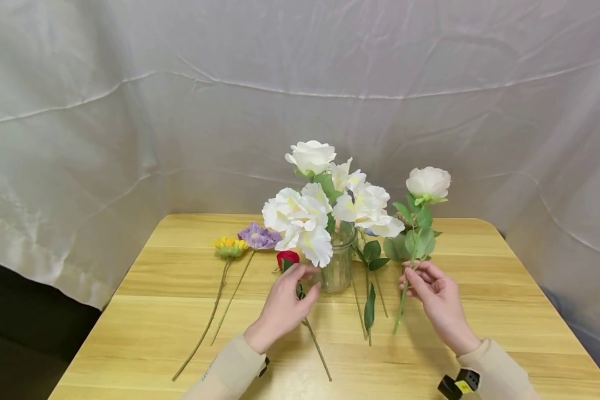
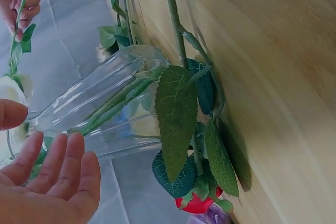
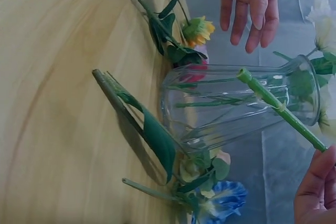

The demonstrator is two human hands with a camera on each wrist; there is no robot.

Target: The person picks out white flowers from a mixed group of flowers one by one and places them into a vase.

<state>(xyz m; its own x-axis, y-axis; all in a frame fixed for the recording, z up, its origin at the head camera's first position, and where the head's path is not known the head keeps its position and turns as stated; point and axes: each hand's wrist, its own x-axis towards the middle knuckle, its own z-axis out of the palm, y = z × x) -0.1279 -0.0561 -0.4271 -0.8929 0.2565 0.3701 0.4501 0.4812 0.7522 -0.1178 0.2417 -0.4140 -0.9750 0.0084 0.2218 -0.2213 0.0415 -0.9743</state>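
My right hand (image 1: 437,294) pinches the green stem of a white rose (image 1: 428,183), whose bloom stands upright to the right of a clear glass vase (image 1: 337,275). In the right wrist view the cut end of that stem (image 3: 278,106) overlaps the vase and points toward the left hand. The vase holds another white rose (image 1: 311,157) and ruffled white flowers (image 1: 300,219) with yellow centres. My left hand (image 1: 282,305) is beside the vase on the left, fingers spread loosely and nothing in its grasp. Below it lies a red rose (image 1: 288,257), its stem partly hidden by the hand.
A yellow flower (image 1: 230,246) and a purple flower (image 1: 258,236) lie on the wooden table (image 1: 145,333) at left. Several leafy stems lie right of the vase, with a blue flower (image 3: 223,200) among them. A grey curtain (image 1: 230,128) hangs behind the table.
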